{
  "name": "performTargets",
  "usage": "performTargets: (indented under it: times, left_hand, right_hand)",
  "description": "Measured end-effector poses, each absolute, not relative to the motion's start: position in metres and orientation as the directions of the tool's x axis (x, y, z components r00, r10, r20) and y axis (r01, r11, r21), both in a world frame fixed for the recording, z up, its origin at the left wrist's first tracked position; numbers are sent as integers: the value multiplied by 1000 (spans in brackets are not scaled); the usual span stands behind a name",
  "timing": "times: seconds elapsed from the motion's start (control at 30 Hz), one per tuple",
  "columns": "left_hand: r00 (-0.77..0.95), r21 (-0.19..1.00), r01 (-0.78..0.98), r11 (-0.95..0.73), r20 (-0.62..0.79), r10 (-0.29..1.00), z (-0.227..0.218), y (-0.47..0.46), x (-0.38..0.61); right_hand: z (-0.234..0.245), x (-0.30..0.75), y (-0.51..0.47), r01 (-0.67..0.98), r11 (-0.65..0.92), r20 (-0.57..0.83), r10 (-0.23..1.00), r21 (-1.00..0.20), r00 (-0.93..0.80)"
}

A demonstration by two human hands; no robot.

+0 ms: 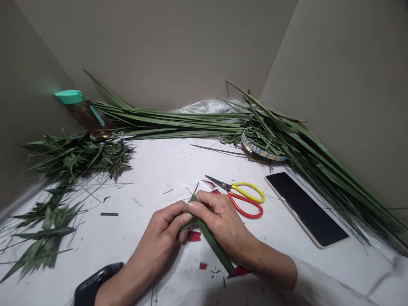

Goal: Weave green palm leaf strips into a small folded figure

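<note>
A long green leaf strip (215, 245) is pinched between my two hands, its tail slanting down toward the table's near side. My left hand (167, 223) has thumb and fingers closed on the strip's folded upper end. Against it my right hand (219, 214) presses with its thumb, fingers curled round the same strip. Part of the fold is hidden behind the fingers. Just beyond my right hand lie scissors (237, 193) with one yellow and one red handle, their blades pointing left. Small red scraps (194, 236) lie beneath my hands.
Woven leaf pieces (79, 155) are heaped at the left, by a bottle with a turquoise lid (70, 97). Long leaves (172, 121) lie along the back. More leaves surround a shallow round container (259, 149). A phone (306, 208) lies at the right.
</note>
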State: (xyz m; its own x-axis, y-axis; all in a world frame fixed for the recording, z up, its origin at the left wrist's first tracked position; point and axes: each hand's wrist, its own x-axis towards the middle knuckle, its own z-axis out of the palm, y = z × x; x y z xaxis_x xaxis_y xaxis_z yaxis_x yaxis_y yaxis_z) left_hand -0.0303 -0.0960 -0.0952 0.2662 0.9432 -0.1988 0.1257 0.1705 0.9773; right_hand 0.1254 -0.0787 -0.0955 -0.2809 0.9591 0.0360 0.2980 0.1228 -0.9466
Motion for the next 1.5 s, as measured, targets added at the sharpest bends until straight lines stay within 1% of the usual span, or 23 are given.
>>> performTargets:
  times: [0.13,0.23,0.33,0.47,0.57,0.67,0.83,0.9,1.0,1.1,1.2,1.37,1.5]
  left_hand:
    - [207,979,107,174,-193,959,-94,-97,-27]
    - [197,977,78,200,-212,957,-95,-96,-28]
    - [216,974,68,217,-227,950,-94,-93,-30]
    - [243,968,57,244,-250,937,-93,-92,-31]
    - [298,959,51,277,-280,913,-93,-92,-32]
    - [351,958,85,274,-286,892,-94,-93,-33]
    - [337,965,132,228,-260,905,-97,-94,-35]
    - [344,969,140,201,-238,908,-97,-93,-36]
    - [356,969,143,201,-240,903,-94,-92,-36]
    - [350,962,148,230,-268,897,-91,-92,-35]
    - [345,957,120,264,-289,893,-91,-93,-33]
    - [386,965,71,251,-259,885,-94,-94,-32]
    - [370,969,60,239,-244,896,-94,-97,-29]
  right_hand:
    - [-99,119,-76,291,91,14,967,-952,-256]
    - [-96,123,-70,283,82,-13,948,-956,-318]
    - [-91,132,-67,266,105,-11,915,-958,-404]
    - [-88,139,-68,310,146,-12,890,-940,-456]
    - [-86,138,-70,326,123,-30,904,-937,-426]
    - [-84,135,-72,327,102,-35,920,-939,-389]
    - [-87,133,-73,329,109,-7,943,-938,-333]
    - [-90,133,-72,299,75,-31,942,-951,-333]
    - [-91,135,-68,219,28,-61,919,-975,-389]
    - [-90,138,-66,258,108,-11,907,-960,-420]
    - [-90,139,-65,330,178,35,918,-927,-395]
    - [-89,134,-70,369,187,71,949,-910,-307]
    - [-89,128,-75,386,173,85,968,-906,-235]
